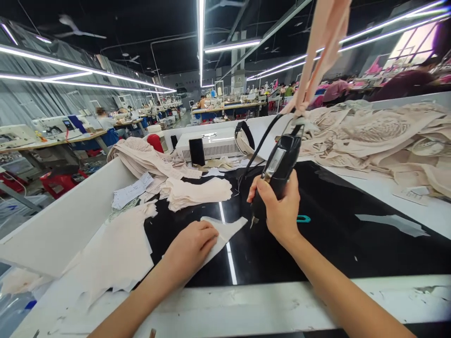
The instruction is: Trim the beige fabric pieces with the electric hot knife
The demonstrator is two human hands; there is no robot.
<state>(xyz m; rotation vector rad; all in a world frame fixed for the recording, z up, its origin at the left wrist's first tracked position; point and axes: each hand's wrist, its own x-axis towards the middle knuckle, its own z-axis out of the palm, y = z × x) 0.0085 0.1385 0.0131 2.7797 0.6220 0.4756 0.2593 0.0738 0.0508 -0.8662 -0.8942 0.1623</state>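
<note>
My left hand [197, 241], fingers bent and held together, presses down on a small pale fabric piece [229, 231] that lies on the glossy black work surface [327, 244]. Part of the piece is hidden under the hand. Around a black hand-held electric tool [280, 164] my right hand [283, 206] is closed. The tool's narrow metal tip points down, just right of the fabric's pointed end. A black cord and pink fabric strips [310, 61] run up from its top. Behind the left hand sits a stack of pale pink cut pieces [199, 192].
More pale fabric [116, 249] lies left, with a written paper slip [132, 190]. A phone [196, 151] leans on a white vented box [218, 141]. A teal tool [303, 218] is beyond my right wrist. Heaped garments [373, 131] fill the right side. People sit farther off.
</note>
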